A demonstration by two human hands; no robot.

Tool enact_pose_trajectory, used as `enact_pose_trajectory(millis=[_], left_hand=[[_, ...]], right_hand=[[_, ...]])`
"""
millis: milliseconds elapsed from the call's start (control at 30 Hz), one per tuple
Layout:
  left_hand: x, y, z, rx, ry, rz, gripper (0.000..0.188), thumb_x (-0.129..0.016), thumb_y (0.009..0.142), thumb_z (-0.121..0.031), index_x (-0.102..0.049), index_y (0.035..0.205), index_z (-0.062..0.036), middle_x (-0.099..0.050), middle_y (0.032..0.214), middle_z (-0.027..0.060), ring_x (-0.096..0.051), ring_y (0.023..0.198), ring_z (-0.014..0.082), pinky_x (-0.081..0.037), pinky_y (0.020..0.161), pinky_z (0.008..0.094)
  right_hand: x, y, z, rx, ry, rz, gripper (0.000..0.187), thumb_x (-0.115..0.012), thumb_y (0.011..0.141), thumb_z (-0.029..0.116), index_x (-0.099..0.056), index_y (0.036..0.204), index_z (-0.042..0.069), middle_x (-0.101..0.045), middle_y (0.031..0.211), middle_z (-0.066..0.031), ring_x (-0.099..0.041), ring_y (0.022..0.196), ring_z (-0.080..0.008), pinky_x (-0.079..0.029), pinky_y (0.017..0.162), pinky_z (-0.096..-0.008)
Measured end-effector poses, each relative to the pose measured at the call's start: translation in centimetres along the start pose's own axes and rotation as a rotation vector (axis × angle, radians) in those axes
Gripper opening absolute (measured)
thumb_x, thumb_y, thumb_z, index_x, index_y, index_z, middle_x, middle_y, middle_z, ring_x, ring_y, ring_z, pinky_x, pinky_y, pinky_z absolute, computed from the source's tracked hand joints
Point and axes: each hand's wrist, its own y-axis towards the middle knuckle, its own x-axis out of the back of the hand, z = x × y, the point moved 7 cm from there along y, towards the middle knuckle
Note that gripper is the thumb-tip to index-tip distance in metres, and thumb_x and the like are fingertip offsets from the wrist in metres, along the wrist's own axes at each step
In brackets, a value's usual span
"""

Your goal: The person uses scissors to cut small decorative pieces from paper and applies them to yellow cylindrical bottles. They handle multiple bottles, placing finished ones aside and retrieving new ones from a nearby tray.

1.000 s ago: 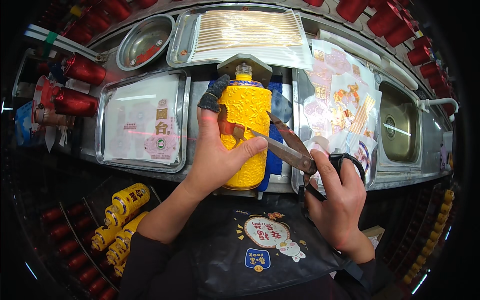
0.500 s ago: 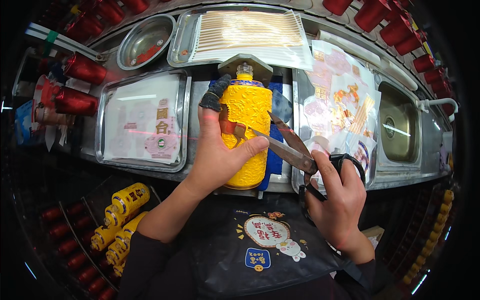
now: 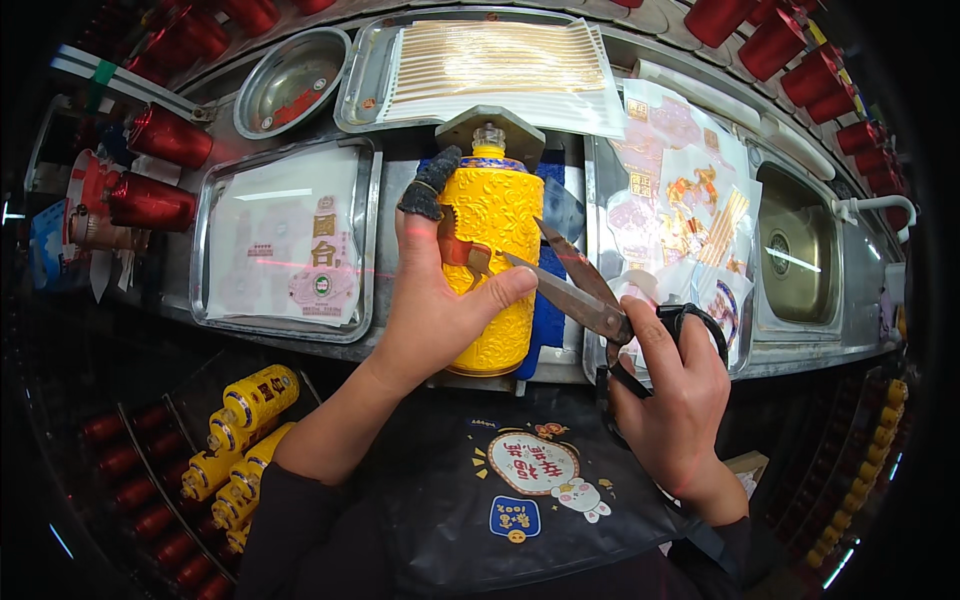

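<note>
A yellow embossed bottle (image 3: 505, 320) with a blue band and a clear glass neck lies lengthwise in the middle, its neck in a metal holder (image 3: 525, 138). My left hand (image 3: 425, 300) is closed around its left side, the thumb across the front. Dark covering wraps a fingertip of that hand. A reddish-brown patch (image 3: 462, 255) shows between thumb and fingers; I cannot tell what it is. My right hand (image 3: 675, 390) grips black-handled scissors (image 3: 600, 318). Their blades stand apart, one tip close to my left thumb and the bottle's surface, the other by the bottle's right edge.
At left sits a tray (image 3: 370, 255) of printed transfer sheets; at right, another tray (image 3: 597, 200) of colourful decals beside a sink (image 3: 800, 250). Behind are a metal bowl (image 3: 255, 95) and gold-striped sheets (image 3: 500, 75). Red cups (image 3: 775, 45) line the back; yellow bottles (image 3: 262, 395) stand lower left.
The red cups along the back have shifted sideways. Both my hands, the scissors and the bottle stay nearly where they were.
</note>
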Motion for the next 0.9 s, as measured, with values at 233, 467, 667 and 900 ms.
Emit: enact_pose_trajectory(millis=[233, 467, 667, 900], left_hand=[[-0.10, -0.06, -0.17, -0.013, -0.058, 0.003, 0.081, -0.085, 0.078, -0.016, -0.031, 0.138, -0.0021, -0.047, 0.129, 0.0125, -0.057, 0.118, 0.0223, -0.049, 0.100, 0.0370], [-0.06, 0.17, 0.12, -0.075, -0.007, 0.028, 0.077, -0.079, 0.081, -0.007, -0.028, 0.138, -0.0013, -0.055, 0.129, 0.0145, -0.060, 0.117, 0.0226, -0.051, 0.099, 0.0384], [-0.18, 0.15, 0.08, -0.037, -0.051, 0.023, 0.086, -0.084, 0.078, -0.015, -0.029, 0.142, -0.0020, -0.045, 0.130, 0.0122, -0.055, 0.120, 0.0233, -0.048, 0.101, 0.0373], [-0.01, 0.08, 0.10, 0.008, -0.015, -0.004, 0.090, -0.087, 0.077, -0.020, -0.029, 0.143, -0.0019, -0.041, 0.129, 0.0114, -0.052, 0.122, 0.0232, -0.046, 0.102, 0.0371]], right_hand=[[0.12, -0.19, -0.03, -0.004, -0.022, 0.001, 0.068, -0.075, 0.059, -0.004, -0.065, 0.125, 0.010, -0.047, 0.081, -0.0132, -0.055, 0.067, -0.0330, -0.043, 0.057, -0.0423], [0.08, -0.11, -0.03, -0.008, -0.005, 0.009, 0.067, -0.074, 0.059, -0.004, -0.066, 0.124, 0.009, -0.047, 0.080, -0.0134, -0.055, 0.066, -0.0328, -0.043, 0.057, -0.0421], [0.08, -0.16, 0.00, -0.021, 0.010, 0.013, 0.067, -0.074, 0.060, -0.005, -0.065, 0.125, 0.008, -0.046, 0.080, -0.0136, -0.054, 0.066, -0.0327, -0.042, 0.057, -0.0421], [-0.12, -0.01, 0.01, -0.026, 0.029, 0.018, 0.067, -0.074, 0.060, -0.005, -0.065, 0.125, 0.008, -0.047, 0.080, -0.0139, -0.055, 0.068, -0.0334, -0.043, 0.058, -0.0423]])
